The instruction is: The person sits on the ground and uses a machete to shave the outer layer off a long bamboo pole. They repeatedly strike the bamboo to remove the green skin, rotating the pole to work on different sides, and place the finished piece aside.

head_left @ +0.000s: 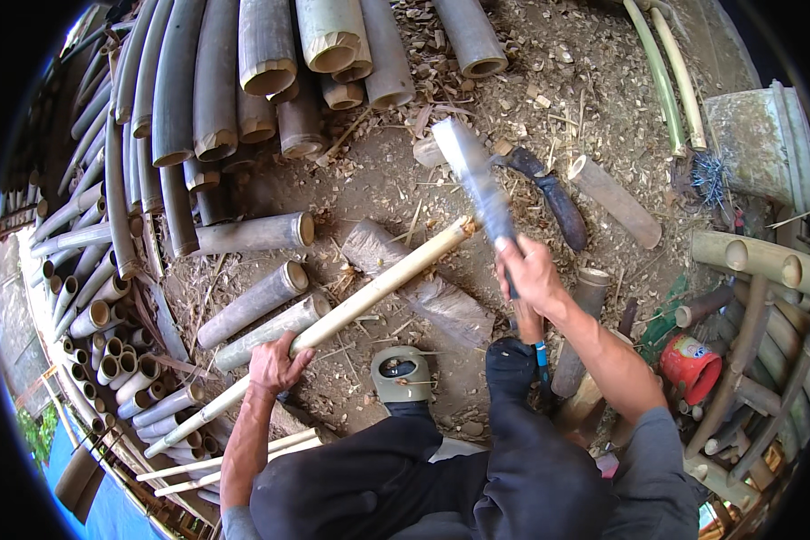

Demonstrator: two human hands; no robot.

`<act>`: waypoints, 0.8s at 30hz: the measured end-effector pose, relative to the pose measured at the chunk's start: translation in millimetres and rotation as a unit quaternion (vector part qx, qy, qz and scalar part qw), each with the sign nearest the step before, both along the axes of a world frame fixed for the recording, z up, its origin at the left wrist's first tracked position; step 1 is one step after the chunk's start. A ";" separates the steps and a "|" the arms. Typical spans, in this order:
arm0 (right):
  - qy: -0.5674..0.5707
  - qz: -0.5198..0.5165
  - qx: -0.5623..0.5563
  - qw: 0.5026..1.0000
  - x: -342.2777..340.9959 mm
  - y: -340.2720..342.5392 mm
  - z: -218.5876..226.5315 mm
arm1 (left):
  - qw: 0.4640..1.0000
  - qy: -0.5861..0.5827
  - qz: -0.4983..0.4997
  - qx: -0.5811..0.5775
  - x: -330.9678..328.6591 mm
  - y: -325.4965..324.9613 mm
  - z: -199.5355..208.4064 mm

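My left hand (279, 364) is closed around a long, pale bamboo pole (378, 286) that slants up to the right, its far end ragged and brownish. Gripped in my right hand (533, 274) is a machete (468, 162); its broad blade points up and to the left, smeared by motion. The blade's lower part is right beside the pole's ragged end, and I cannot tell whether they touch. Beneath the pole, a worn wooden block (459, 310) lies on the ground.
Thick bamboo lengths (216, 81) are stacked at the upper left. A dark-handled tool (562, 211) and a short bamboo piece (616, 202) lie beyond my right hand. At the right are a red container (690, 369) and a grey bucket (756, 144). Wood chips litter the dirt.
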State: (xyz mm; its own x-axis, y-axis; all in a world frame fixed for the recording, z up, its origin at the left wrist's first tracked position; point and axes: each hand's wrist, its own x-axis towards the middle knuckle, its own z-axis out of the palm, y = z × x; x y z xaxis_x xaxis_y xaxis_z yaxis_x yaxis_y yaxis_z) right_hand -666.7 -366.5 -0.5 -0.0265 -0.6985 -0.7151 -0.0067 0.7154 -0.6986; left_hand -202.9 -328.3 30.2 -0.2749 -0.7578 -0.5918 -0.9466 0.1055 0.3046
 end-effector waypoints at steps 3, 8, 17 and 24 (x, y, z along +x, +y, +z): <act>-0.066 0.004 0.020 0.998 12.3 7.2 3.7 | 1.000 -0.008 0.001 0.014 -0.1 -4.4 -0.6; -0.052 -0.089 -0.005 0.995 17.6 8.7 0.1 | 1.000 0.012 -0.003 -0.027 -4.4 -3.9 -3.0; -0.063 0.167 0.042 0.983 18.8 14.6 8.8 | 1.000 0.013 -0.007 -0.015 -0.9 -3.1 -3.9; -0.005 0.102 0.102 0.989 13.6 6.5 16.6 | 0.998 0.015 -0.009 -0.061 -5.4 2.6 -3.8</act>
